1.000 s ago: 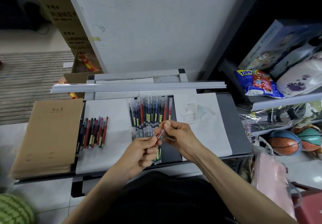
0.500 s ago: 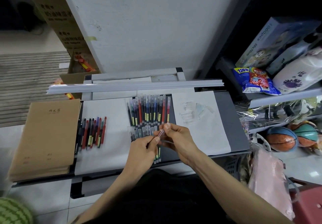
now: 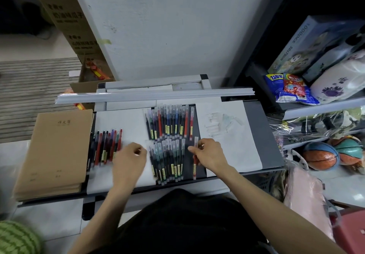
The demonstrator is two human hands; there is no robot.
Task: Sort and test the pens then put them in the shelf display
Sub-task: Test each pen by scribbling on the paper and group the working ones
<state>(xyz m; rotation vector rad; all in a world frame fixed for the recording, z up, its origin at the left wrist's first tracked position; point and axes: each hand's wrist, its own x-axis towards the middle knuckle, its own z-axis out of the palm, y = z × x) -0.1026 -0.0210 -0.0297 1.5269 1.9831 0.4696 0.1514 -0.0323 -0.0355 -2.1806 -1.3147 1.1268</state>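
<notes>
The person sat at a small grey table (image 3: 256, 127). Their right hand (image 3: 210, 154) pinched a red pen (image 3: 194, 164) between the thumb and fingers. The pen had a clear cap and pointed away from the person. It sat over the dark part of the table, just to the right of the near row of pens (image 3: 167, 159).

The left hand (image 3: 129, 156) was over the white paper (image 3: 122, 121), with its fingers curled in. It looked blurry, so I could not tell if it held anything.

A far row of pens (image 3: 169, 121) lay side by side just behind the near row. A smaller bunch of pens (image 3: 104, 147), red and dark ones, lay on the white paper just left of the left hand. Beside that bunch was a stack of brown notebooks (image 3: 53, 155).

To the right of the red pen lay a paper with scribbles (image 3: 227, 133). A long pale strip (image 3: 154, 95) lay across the back of the table. Two basketballs (image 3: 320, 158) sat low on the right.
</notes>
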